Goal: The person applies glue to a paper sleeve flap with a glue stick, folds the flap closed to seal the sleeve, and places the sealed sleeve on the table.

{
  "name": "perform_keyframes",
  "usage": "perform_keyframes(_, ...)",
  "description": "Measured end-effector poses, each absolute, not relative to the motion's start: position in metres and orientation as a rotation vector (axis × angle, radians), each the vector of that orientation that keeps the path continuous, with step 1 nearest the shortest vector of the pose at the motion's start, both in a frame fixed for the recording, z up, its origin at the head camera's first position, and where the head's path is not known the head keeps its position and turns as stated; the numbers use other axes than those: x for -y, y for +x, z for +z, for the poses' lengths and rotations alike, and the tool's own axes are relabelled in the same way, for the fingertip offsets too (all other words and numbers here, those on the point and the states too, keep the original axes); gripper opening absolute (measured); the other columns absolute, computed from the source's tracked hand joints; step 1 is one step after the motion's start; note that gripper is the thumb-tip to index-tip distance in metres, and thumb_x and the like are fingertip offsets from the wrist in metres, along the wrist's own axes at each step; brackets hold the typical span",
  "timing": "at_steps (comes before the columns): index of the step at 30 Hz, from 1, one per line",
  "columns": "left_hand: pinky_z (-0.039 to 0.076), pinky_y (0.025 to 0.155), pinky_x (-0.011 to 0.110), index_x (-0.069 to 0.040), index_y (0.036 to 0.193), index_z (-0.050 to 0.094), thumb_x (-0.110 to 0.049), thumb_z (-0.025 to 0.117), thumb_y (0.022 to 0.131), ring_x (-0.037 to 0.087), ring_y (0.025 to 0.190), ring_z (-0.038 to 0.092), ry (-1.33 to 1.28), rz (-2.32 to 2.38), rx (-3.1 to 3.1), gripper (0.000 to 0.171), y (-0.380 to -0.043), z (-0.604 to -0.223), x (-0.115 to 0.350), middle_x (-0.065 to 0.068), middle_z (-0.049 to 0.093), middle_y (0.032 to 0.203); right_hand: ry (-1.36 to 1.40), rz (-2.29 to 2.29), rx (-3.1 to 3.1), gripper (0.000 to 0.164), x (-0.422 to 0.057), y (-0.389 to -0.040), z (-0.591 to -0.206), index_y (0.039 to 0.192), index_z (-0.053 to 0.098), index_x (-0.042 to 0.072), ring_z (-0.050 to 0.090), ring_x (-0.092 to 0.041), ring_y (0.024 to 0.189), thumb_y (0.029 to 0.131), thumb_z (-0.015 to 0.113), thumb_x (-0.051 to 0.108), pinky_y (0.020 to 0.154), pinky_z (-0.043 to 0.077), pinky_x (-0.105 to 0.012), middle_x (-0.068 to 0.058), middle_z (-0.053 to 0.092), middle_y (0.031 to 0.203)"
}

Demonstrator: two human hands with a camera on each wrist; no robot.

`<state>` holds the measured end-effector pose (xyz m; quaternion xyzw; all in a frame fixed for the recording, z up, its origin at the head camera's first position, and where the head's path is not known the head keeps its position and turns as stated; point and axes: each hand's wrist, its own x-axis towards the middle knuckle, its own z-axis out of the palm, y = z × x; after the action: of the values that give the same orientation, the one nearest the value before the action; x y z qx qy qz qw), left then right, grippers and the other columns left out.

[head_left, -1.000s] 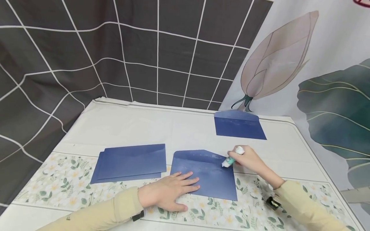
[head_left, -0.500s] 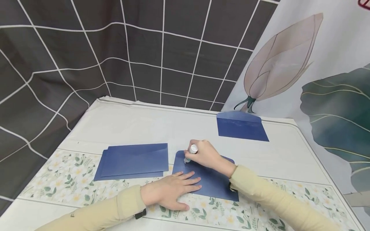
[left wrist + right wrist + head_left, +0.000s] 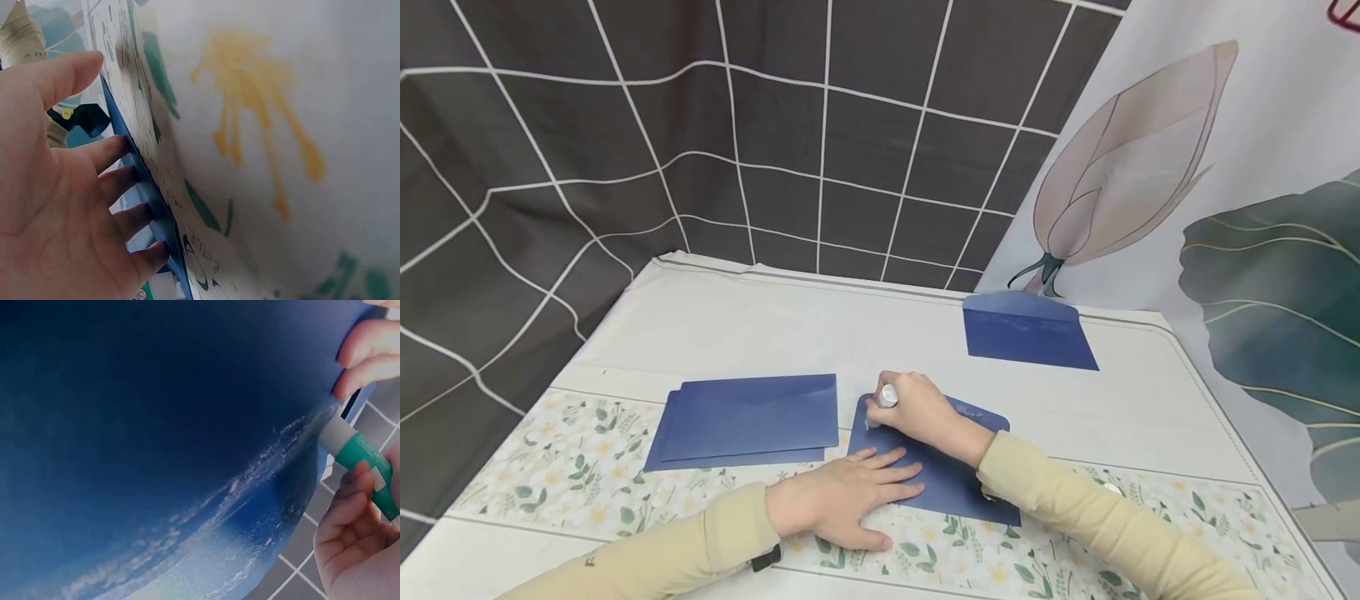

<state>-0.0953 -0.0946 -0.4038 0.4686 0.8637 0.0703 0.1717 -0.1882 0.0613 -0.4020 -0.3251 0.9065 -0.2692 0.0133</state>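
Note:
A dark blue envelope lies on the floral tablecloth with its flap opened away from me. My left hand rests on its lower left part, fingers straight and spread. My right hand grips a glue stick, green with a white end. In the right wrist view the stick's tip meets the envelope near the flap's fold. Whitish glue streaks run along the fold and the flap there. The head view shows the white end of the stick above my fingers, at the envelope's upper left.
Two overlapping blue envelopes lie to the left. Another blue envelope, flap opened, lies at the back right against the table's far edge. A dark grid curtain hangs behind the table.
My right hand has swept from the envelope's right side to its upper left with the glue stick, moving slightly further left lately. My left hand has stayed on the envelope.

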Motion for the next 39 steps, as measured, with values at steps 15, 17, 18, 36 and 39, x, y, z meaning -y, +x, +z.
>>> perform_keyframes(15, 0.022, 0.119, 0.046, -0.025, 0.153, 0.027, -0.052, 0.049, 0.095, 0.019, 0.150, 0.014, 1.312, 0.221, -2.439, 0.067, -0.096, -0.403, 0.092, -0.005, 0.019, 0.161, -0.877, -0.877, -2.864, 0.011, -0.079, -0.186, -0.402, 0.075, 0.061, 0.011, 0.053, -0.001, 0.048, 0.082, 0.065, 0.018, 0.045, 0.043, -0.017, 0.002, 0.064, 0.061)
perform_keyframes(17, 0.022, 0.119, 0.047, -0.025, 0.153, 0.027, -0.052, 0.049, 0.095, 0.019, 0.150, 0.014, 1.303, 0.223, -2.438, 0.067, -0.096, -0.403, 0.092, -0.006, 0.019, 0.161, -0.853, -0.871, -2.868, 0.011, -0.083, -0.185, -0.401, 0.075, 0.061, 0.011, 0.052, -0.002, 0.048, 0.082, 0.065, 0.019, 0.045, 0.043, -0.017, 0.002, 0.064, 0.061)
perform_keyframes(18, 0.022, 0.119, 0.047, -0.025, 0.153, 0.027, -0.052, 0.049, 0.095, 0.019, 0.150, 0.013, 1.299, 0.221, -2.439, 0.067, -0.096, -0.402, 0.092, -0.006, 0.019, 0.161, -0.845, -0.872, -2.870, 0.011, -0.085, -0.185, -0.401, 0.075, 0.061, 0.011, 0.051, -0.002, 0.048, 0.082, 0.065, 0.019, 0.045, 0.043, -0.017, 0.002, 0.063, 0.061)
perform_keyframes(36, 0.022, 0.119, 0.046, -0.026, 0.153, 0.027, -0.051, 0.050, 0.095, 0.019, 0.150, 0.013, 1.278, 0.244, -2.427, 0.067, -0.094, -0.401, 0.094, -0.006, 0.018, 0.161, -0.769, -0.786, -2.983, 0.012, -0.119, -0.174, -0.403, 0.074, 0.060, 0.012, 0.049, -0.001, 0.045, 0.080, 0.068, 0.019, 0.042, 0.041, -0.018, 0.003, 0.061, 0.057)
perform_keyframes(39, 0.022, 0.119, 0.046, -0.025, 0.153, 0.027, -0.050, 0.050, 0.095, 0.019, 0.150, 0.013, 1.279, 0.254, -2.428, 0.067, -0.094, -0.401, 0.094, -0.006, 0.019, 0.161, -0.759, -0.790, -2.993, 0.013, -0.126, -0.173, -0.403, 0.072, 0.059, 0.013, 0.048, -0.001, 0.044, 0.080, 0.068, 0.018, 0.042, 0.040, -0.018, 0.003, 0.060, 0.056)
